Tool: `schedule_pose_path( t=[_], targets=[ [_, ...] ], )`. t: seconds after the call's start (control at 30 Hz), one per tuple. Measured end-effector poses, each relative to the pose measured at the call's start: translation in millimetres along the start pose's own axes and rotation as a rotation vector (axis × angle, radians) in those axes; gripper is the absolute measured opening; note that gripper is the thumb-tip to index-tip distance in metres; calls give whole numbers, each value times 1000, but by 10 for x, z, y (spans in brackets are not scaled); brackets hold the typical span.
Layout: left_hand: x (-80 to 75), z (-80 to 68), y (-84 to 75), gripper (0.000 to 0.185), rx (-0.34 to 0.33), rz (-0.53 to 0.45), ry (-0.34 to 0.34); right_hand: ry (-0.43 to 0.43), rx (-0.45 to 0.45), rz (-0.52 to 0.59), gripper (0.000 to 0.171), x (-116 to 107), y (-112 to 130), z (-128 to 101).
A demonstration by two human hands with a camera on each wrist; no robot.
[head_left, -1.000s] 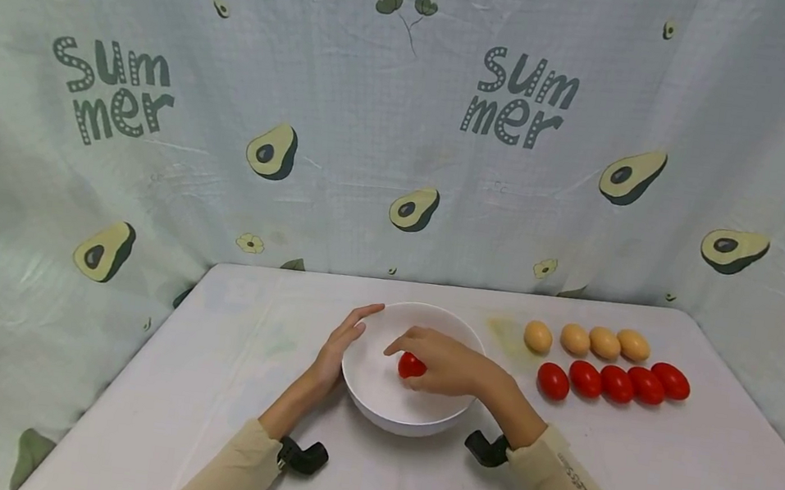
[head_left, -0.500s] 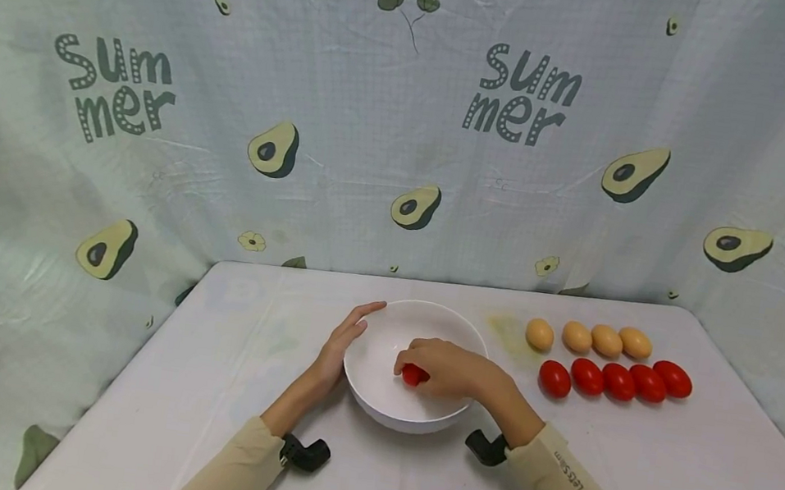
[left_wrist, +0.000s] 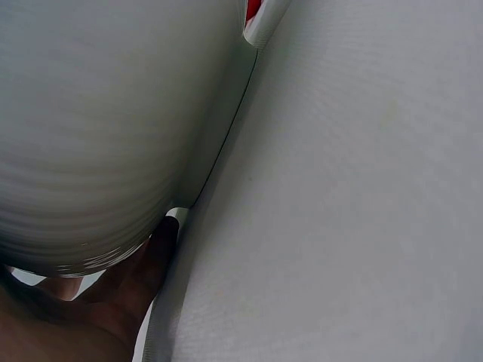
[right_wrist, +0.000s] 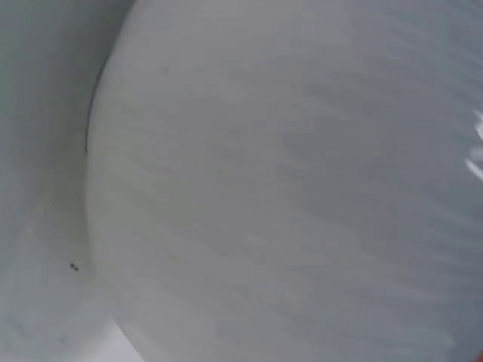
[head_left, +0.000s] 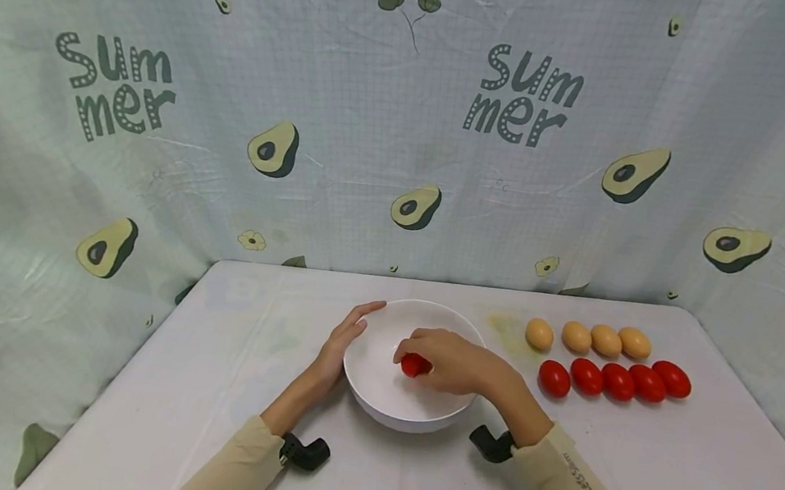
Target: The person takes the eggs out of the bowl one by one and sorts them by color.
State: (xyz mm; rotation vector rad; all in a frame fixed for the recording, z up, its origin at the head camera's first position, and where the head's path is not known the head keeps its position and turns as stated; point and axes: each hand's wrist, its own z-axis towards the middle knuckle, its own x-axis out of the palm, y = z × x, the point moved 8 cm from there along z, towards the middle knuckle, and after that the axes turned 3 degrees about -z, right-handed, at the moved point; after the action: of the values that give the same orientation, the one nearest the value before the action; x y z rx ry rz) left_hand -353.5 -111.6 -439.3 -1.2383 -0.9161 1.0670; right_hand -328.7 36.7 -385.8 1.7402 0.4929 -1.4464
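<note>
In the head view my right hand (head_left: 451,362) reaches over the white bowl (head_left: 406,423) and holds a glossy red egg (head_left: 414,365) with bent fingers. The egg is partly hidden by that hand. My left hand (head_left: 340,347) rests along the bowl's left side, its fingers stretched up towards the rim. From the left wrist, the bowl's outer wall (left_wrist: 98,143) looms large, with the left hand (left_wrist: 113,313) touching it low down. The right wrist view is filled mostly by the bowl's outer wall (right_wrist: 264,188); no fingers show there.
To the right of the bowl lies a row of several red eggs (head_left: 617,382). Several light-brown eggs (head_left: 606,341) form a row behind them. A white cloth covers the table (head_left: 260,343), and a printed curtain (head_left: 336,221) hangs behind its far edge.
My right hand's fingers have closed around the red egg, dipped a little in the bowl, then risen slightly with it. The left hand has stayed against the bowl.
</note>
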Motion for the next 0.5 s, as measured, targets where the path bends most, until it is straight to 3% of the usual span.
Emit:
schedule_pose_path(
  t=[0.5],
  targets=[
    [-13, 12, 11, 51, 1, 14, -6, -86, -45, 50, 35, -274, 96, -133]
  ],
)
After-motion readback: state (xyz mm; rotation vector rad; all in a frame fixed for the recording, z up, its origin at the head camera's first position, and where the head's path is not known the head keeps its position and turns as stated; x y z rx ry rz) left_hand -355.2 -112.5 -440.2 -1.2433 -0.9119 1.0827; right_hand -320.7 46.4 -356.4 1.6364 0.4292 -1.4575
